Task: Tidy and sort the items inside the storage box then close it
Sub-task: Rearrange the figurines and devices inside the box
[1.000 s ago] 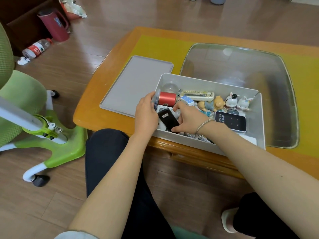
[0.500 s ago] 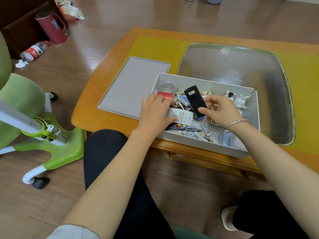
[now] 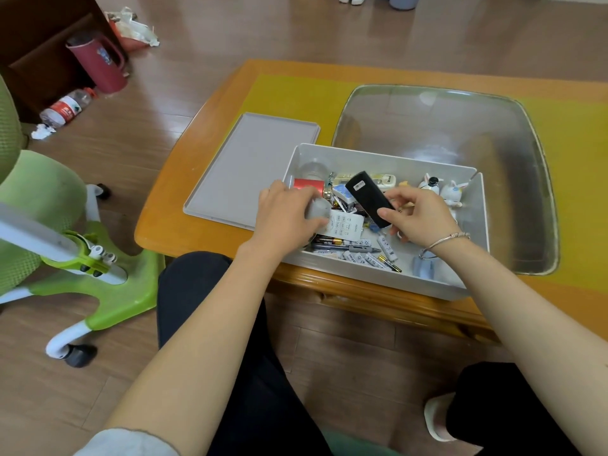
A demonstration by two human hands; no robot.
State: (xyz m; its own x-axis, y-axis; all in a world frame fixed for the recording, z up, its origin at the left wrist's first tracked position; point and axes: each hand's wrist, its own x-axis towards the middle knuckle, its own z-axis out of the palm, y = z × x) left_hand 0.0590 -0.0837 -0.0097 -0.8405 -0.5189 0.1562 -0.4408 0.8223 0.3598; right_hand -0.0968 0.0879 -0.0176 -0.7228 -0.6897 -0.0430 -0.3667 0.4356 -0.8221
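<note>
here the storage box (image 3: 478,225), a grey open box, stands on the near edge of the wooden table (image 3: 197,179), and its lid (image 3: 253,166) lies flat on the table just beside it, on the left. the right hand (image 3: 416,213) is above the middle of the box and grips a black device (image 3: 370,204) with the thumb and curled fingers; the device is lifted over the other items and tilted, with a small label on its upper end. the left hand (image 3: 286,213) is over the left end of the box, its fingers curled around a small grey thing (image 3: 318,208), which is blurred, so i cannot tell what it is. under this hand lies a white remote (image 3: 345,227) with buttons. near the front wall of the box there are several batteries (image 3: 368,255), lying loose and in different directions. behind the left hand a red cylinder (image 3: 307,185) is at the left wall, and at the far right corner stand two white figurines (image 3: 442,189). on the floor, left of the table, is a green chair (image 3: 42,205), and farther back a red jug (image 3: 98,65) and a plastic bottle (image 3: 65,106) on its side.
</note>
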